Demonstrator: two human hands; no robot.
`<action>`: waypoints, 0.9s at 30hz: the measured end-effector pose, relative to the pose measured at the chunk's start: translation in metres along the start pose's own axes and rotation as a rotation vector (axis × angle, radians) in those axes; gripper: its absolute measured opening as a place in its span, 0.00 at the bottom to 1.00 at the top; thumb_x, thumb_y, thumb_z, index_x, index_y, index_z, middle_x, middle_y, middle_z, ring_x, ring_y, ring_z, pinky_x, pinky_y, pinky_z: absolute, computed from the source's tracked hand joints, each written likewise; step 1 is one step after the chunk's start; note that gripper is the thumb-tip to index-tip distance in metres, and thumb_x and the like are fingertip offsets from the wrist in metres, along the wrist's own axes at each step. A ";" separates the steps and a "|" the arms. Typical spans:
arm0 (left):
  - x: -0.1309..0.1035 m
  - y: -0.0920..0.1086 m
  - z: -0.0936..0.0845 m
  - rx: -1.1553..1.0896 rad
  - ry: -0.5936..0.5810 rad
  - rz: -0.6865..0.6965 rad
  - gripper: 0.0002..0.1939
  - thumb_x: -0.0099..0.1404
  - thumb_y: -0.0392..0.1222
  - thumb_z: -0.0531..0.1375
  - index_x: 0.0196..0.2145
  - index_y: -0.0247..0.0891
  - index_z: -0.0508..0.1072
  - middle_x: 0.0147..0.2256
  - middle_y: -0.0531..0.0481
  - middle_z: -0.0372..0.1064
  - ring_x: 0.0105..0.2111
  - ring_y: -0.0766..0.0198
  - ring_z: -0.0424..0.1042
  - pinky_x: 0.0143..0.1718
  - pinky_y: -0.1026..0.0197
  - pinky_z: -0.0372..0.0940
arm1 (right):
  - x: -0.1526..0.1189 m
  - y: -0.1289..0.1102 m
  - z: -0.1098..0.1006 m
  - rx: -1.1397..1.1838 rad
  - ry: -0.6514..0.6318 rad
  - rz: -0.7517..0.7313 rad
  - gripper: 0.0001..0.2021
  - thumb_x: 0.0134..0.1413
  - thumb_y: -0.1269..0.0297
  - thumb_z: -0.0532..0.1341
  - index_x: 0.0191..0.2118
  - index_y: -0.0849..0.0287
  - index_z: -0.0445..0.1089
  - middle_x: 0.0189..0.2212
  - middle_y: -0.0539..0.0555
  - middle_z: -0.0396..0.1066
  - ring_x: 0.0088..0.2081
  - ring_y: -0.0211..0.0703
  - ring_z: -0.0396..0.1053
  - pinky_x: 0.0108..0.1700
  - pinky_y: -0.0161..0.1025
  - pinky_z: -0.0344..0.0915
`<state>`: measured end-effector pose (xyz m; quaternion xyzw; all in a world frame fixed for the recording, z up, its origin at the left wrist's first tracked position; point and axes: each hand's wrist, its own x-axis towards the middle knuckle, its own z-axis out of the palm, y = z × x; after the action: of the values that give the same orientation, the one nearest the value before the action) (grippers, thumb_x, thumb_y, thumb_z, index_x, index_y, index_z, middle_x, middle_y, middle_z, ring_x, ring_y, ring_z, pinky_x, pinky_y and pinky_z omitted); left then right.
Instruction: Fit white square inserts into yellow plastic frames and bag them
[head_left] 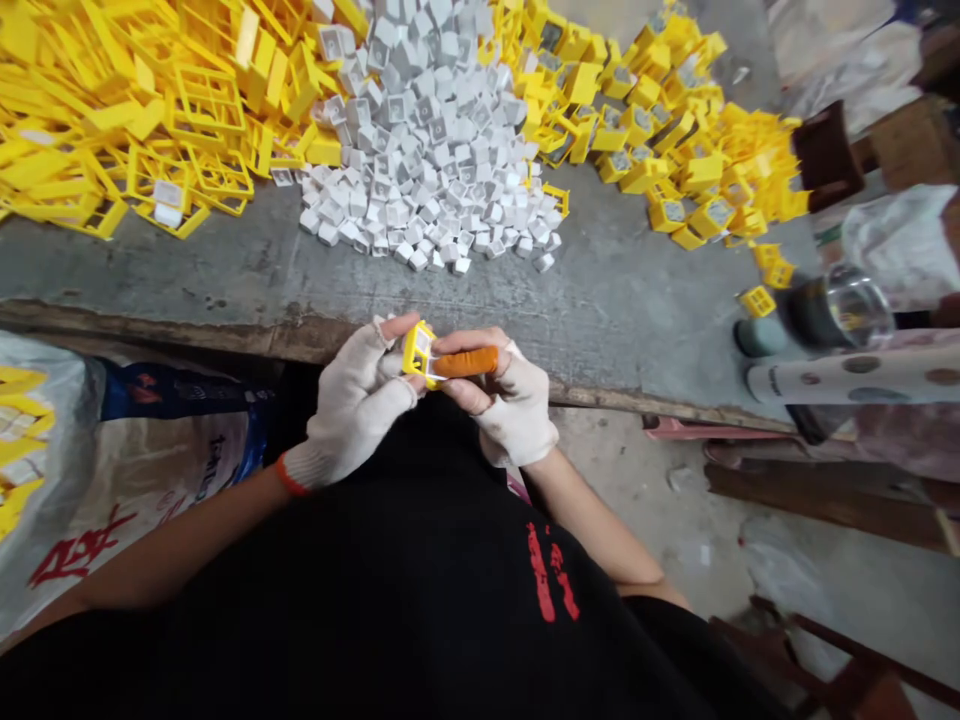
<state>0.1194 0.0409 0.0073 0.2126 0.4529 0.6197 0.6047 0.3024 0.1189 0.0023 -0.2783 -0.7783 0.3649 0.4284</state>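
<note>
A small yellow plastic frame (pixel 417 350) with pale pieces inside it sits between my two hands, just off the front edge of the workbench. My left hand (pixel 352 400), in a white fingerless glove with an orange cuff, grips it by the left side. From the right, my right hand (pixel 510 395) closes its fingers on the same frame; an orange cover (pixel 466 363) wraps one finger, which presses at the frame's opening. Behind these fingers part of the frame is hidden. Straight ahead lies a heap of small white and grey cubes (pixel 435 130).
Yellow frames (pixel 210 100) are piled at the left of the workbench (pixel 247 265); yellow pieces with grey inserts (pixel 649 125) lie to the right. A metal cup (pixel 855 305) stands at the right end. Below left, a sack (pixel 172 450) sits beside a bag of yellow frames (pixel 19 440).
</note>
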 end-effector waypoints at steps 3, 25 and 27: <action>0.006 -0.002 0.002 -0.018 0.010 0.072 0.21 0.62 0.38 0.78 0.53 0.46 0.86 0.45 0.48 0.83 0.39 0.59 0.81 0.39 0.58 0.78 | 0.001 0.004 0.000 -0.014 -0.011 -0.049 0.13 0.78 0.47 0.68 0.49 0.47 0.87 0.46 0.54 0.88 0.45 0.50 0.81 0.52 0.52 0.81; 0.019 0.020 -0.002 -0.188 0.062 -0.212 0.16 0.74 0.49 0.71 0.53 0.37 0.80 0.46 0.42 0.80 0.36 0.57 0.81 0.28 0.63 0.71 | 0.080 0.073 -0.024 -0.560 -0.107 0.354 0.07 0.64 0.61 0.70 0.47 0.51 0.77 0.41 0.52 0.82 0.44 0.53 0.78 0.59 0.60 0.74; 0.020 0.019 0.001 -0.224 0.037 -0.300 0.12 0.79 0.47 0.64 0.50 0.36 0.80 0.43 0.42 0.80 0.33 0.58 0.80 0.25 0.63 0.70 | 0.064 0.058 -0.028 -0.471 -0.077 0.281 0.07 0.67 0.58 0.70 0.48 0.50 0.78 0.40 0.50 0.81 0.42 0.51 0.78 0.59 0.59 0.74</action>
<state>0.1063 0.0626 0.0181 0.0626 0.4188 0.5727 0.7019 0.3031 0.2094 -0.0052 -0.4615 -0.8112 0.2401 0.2671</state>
